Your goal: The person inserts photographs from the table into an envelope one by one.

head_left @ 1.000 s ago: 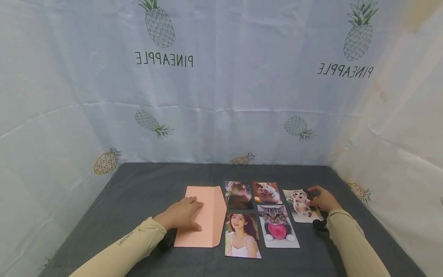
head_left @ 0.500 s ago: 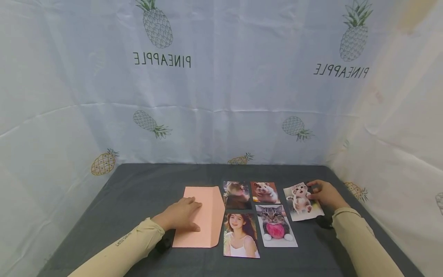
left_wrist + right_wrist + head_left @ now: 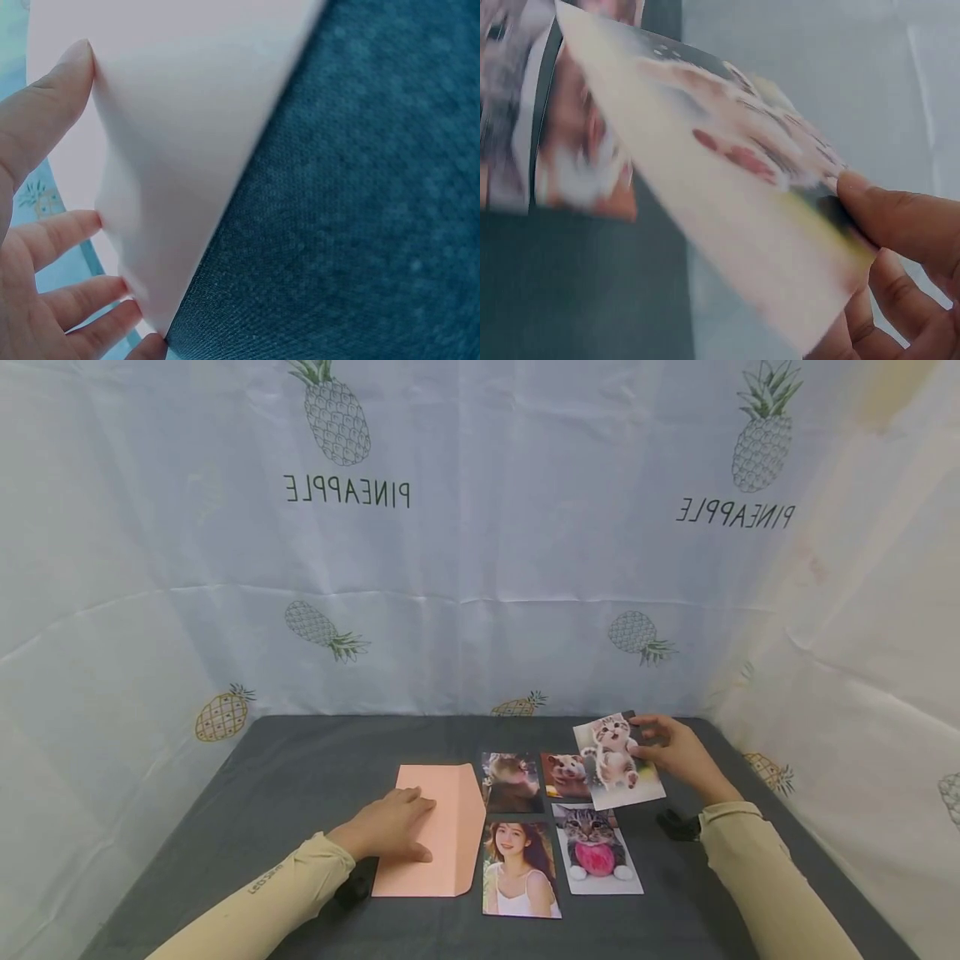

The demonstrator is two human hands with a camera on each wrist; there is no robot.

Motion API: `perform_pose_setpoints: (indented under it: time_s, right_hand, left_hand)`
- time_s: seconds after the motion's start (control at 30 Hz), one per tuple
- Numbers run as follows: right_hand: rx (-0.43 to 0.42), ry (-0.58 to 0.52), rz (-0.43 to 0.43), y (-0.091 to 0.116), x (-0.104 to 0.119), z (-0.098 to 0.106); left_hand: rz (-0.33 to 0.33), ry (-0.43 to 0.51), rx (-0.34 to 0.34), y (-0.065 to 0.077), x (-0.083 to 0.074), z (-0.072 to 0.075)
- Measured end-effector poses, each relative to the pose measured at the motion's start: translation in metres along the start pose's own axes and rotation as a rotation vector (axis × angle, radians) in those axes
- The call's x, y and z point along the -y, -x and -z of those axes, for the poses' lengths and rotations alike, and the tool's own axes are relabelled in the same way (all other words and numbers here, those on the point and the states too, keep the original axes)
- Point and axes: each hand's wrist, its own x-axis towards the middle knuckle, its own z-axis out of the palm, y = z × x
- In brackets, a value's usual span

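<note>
My right hand pinches the right edge of a kitten photo between thumb and fingers. In the head view that photo is raised and covers part of a hamster photo. The right wrist view shows the thumb on the picture side of the kitten photo and the fingers behind it. My left hand rests with spread fingers on a peach envelope, its flap pointing right. Seen from the left wrist, thumb and fingertips touch the envelope's surface.
Between envelope and right arm lie a striped cat photo, a photo of a person and a dark blurry photo. A dark cloth covers the table. Pineapple-print curtains hang behind and at both sides.
My right hand has lifted the kitten photo off the table and carried it left and up, over part of the hamster photo. The left hand and envelope have stayed put.
</note>
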Motion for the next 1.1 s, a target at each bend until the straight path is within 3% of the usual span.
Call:
perform_pose_setpoints:
  time_s: [0.33, 0.7, 0.93, 1.1]
  right_hand:
    - [-0.006, -0.188, 0.032, 0.003, 0.038, -0.041]
    - [0.028, -0.438, 0.007, 0.013, 0.057, -0.102]
    - [0.026, -0.44, 0.004, 0.017, 0.06, -0.137]
    - [0.082, -0.473, -0.023, 0.019, 0.06, -0.153]
  left_hand:
    - [-0.018, -0.016, -0.007, -0.002, 0.002, -0.003]
    - [-0.032, -0.011, -0.013, 0.0, 0.001, -0.003]
    - [-0.02, 0.008, -0.003, 0.001, 0.001, -0.001]
    - [-0.026, 0.012, 0.005, 0.0, 0.002, 0.001]
